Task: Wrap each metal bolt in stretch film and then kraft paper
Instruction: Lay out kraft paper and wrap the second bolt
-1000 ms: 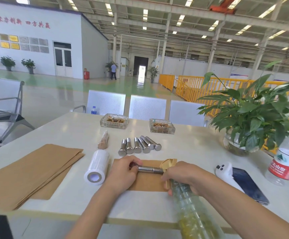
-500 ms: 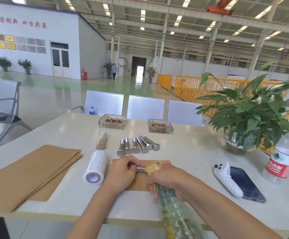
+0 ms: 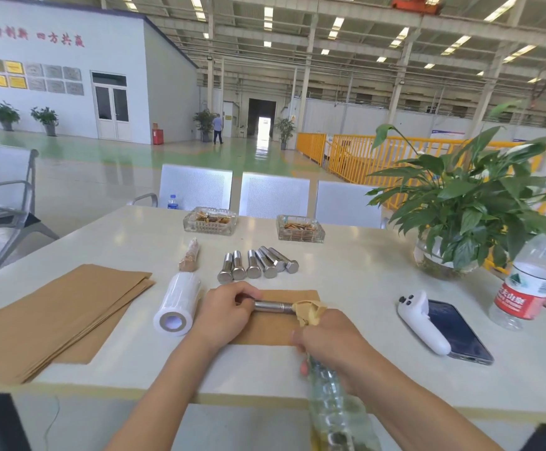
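A metal bolt [image 3: 273,305] lies across a single kraft paper sheet [image 3: 265,335] near the table's front edge. My left hand [image 3: 229,315] grips its head end. My right hand [image 3: 330,343] holds a clear spray bottle [image 3: 336,411], and its yellow nozzle [image 3: 309,312] sits at the bolt's threaded tip. Several bare bolts [image 3: 258,265] lie in a row just behind the sheet. A white stretch film roll [image 3: 178,304] lies left of my left hand. One wrapped bolt [image 3: 189,257] rests behind the roll. A stack of kraft sheets [image 3: 53,317] lies at the left.
Two glass ashtrays [image 3: 209,220] [image 3: 300,228] stand at the back of the table [image 3: 362,288]. A potted plant [image 3: 460,206], a water bottle [image 3: 532,278], a phone [image 3: 457,330] and a white controller [image 3: 423,322] occupy the right side. Metal chairs [image 3: 273,198] line the far edge.
My right hand slid the spray nozzle left along the bolt's shank, then back right to the threaded tip. My left hand kept its grip on the bolt head.
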